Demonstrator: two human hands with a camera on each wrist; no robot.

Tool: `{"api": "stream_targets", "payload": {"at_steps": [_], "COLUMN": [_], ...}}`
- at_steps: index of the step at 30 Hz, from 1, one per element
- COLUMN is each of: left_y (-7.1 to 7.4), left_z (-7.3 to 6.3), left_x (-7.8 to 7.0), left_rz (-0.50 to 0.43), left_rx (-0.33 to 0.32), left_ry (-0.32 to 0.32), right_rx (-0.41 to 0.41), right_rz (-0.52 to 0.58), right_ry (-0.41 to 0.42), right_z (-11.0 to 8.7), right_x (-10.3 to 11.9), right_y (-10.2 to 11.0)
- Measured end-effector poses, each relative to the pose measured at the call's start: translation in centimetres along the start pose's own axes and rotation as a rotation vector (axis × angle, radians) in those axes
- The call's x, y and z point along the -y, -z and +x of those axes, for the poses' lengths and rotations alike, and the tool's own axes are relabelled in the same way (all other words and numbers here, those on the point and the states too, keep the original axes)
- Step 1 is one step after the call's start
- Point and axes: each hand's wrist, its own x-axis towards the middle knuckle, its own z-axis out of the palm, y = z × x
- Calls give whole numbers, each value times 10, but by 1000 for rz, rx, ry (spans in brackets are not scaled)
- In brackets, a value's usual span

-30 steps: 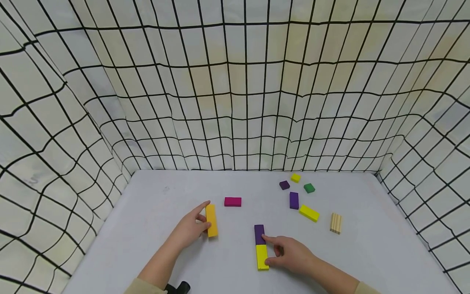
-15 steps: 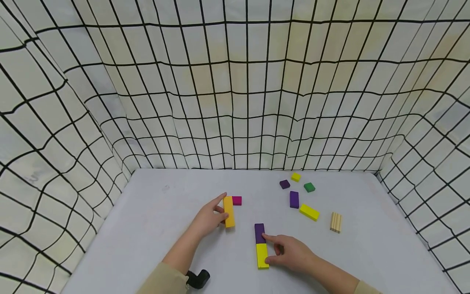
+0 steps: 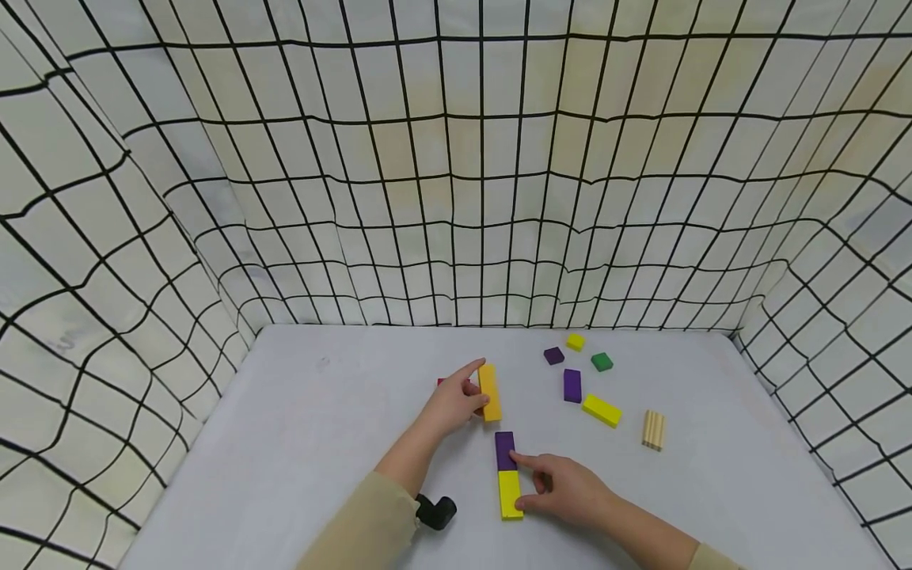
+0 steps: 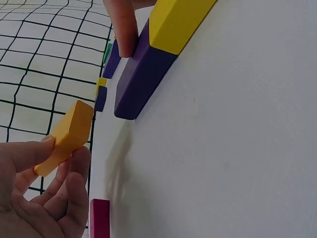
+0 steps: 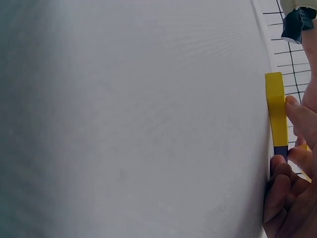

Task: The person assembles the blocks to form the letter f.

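Observation:
My left hand [image 3: 450, 404] pinches an orange-yellow rectangular block [image 3: 489, 392] between thumb and fingers. In the left wrist view that block is tilted and raised above the table. A purple block [image 3: 505, 451] and a yellow block [image 3: 509, 495] lie end to end in one line near the table's middle. Beside them is my right hand [image 3: 566, 487], its index fingertip at the purple block's side and its thumb at the yellow one's. The other right fingers are curled in. Behind the left hand a magenta block [image 4: 100, 218] is mostly hidden in the head view.
Toward the back right lie another purple block [image 3: 572, 385], another yellow block [image 3: 602, 411], a small dark purple block [image 3: 553, 355], a small yellow block [image 3: 575, 342] and a green block [image 3: 602, 362]. Wooden sticks [image 3: 653, 430] lie farther right. A black-corded net [image 3: 456, 198] surrounds the white table.
My left hand has carried the orange-yellow block right and toward the back, passing in front of the magenta block. My right hand has stayed at the purple and yellow blocks.

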Motion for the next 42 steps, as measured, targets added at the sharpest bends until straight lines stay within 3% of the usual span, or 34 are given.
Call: {"api": "stream_targets", "payload": {"at_steps": [6, 15, 42], "left_y": [-12, -24, -24], "left_z": [5, 8, 12], "left_x": [-6, -2, 3], "left_rz": [27, 84, 148], "left_rx": [-4, 0, 61], "left_ry": [25, 31, -8], "right_rx": [-4, 1, -9], "right_rz": [-12, 0, 2], "right_ry": [-2, -12, -14], "right_z": [0, -1, -2], "right_x": [3, 5, 4], "right_y": [0, 1, 0]}}
